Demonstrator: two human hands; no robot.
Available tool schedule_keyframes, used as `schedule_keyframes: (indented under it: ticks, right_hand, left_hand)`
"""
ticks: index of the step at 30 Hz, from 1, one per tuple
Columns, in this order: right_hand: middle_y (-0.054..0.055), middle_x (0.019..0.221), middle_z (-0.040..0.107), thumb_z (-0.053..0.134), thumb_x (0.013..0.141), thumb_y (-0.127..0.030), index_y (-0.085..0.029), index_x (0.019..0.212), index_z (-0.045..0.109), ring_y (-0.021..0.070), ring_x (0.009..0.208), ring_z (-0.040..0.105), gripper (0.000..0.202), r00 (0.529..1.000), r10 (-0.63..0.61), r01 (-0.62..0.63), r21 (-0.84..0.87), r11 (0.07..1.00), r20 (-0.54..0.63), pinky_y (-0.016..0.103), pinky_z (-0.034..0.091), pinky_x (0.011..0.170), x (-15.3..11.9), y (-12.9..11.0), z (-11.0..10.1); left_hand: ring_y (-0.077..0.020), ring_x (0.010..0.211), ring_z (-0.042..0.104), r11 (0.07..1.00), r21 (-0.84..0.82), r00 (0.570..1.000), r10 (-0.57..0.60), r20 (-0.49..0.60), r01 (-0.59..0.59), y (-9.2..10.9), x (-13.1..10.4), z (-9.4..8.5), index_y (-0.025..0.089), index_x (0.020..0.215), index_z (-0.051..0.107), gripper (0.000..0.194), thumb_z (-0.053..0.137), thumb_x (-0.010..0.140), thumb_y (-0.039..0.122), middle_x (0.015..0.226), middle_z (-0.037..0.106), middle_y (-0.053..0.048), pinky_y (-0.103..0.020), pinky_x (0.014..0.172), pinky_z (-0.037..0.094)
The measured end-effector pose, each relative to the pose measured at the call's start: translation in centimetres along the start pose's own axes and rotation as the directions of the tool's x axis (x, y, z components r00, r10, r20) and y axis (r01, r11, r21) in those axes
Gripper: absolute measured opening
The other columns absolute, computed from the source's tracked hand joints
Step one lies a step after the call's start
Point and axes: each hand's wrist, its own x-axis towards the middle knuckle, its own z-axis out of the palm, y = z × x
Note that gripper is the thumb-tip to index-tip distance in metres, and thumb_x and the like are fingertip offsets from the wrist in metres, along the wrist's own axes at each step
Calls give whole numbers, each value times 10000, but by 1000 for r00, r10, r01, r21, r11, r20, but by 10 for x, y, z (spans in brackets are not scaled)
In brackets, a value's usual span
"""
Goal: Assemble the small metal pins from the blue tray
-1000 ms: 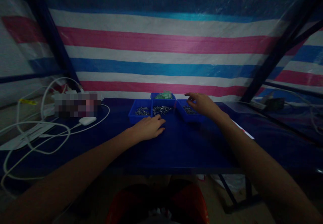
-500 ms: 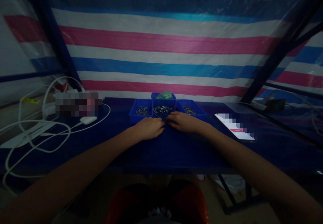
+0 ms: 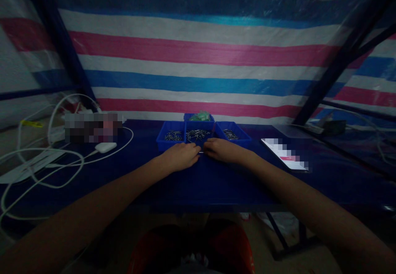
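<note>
My left hand and my right hand are close together, low over the table in front of the blue bins. On both, the fingers are curled in a pinch. A thin, bright, rod-like piece spans the small gap between the fingertips; its ends are hidden, and its exact kind is too small to make out. Just beyond, the left bin, the middle bin and the right bin hold loose small metal pieces, slim like screws or nails.
Behind the middle bin stands another blue bin with green crumpled material. A lit tablet or phone lies to the right. White cables and a white adapter are at the left. Striped sheeting hangs behind the blue table.
The right hand's fingers have drawn back slightly from the middle bin's front, and a thin bright piece now shows between both hands. The view has shifted slightly.
</note>
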Motion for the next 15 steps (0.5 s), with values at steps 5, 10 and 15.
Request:
schedule_keyframes:
  ticks: [5, 10, 15]
  right_hand:
    - [70, 802, 544, 428, 814, -173, -133, 848, 552, 143, 705, 511, 134, 1000, 0, 0, -8, 1000, 25, 272, 391, 681, 0, -3, -3]
    - [63, 809, 543, 436, 821, -198, -149, 847, 546, 141, 709, 513, 123, 999, 9, -10, 16, 1000, 35, 269, 398, 683, -2, -2, -5]
    - [65, 817, 545, 427, 822, -202, -145, 850, 545, 144, 718, 521, 134, 999, -9, 8, 13, 1000, 41, 272, 404, 685, -2, -2, -5]
  left_hand:
    - [-196, 718, 583, 996, 69, 999, -49, -5, 50, -1, 0, 2, 119, 908, 550, 302, 305, 873, 291, 868, 587, -101, -311, 614, 439]
    - [-215, 710, 584, 994, 78, 997, -77, -13, 78, -4, 0, 4, 114, 897, 562, 294, 330, 857, 291, 886, 579, -119, -332, 597, 439]
    - [-224, 710, 584, 992, 73, 995, -101, -13, 102, -4, 0, 3, 110, 890, 565, 295, 338, 853, 296, 863, 584, -119, -340, 600, 437]
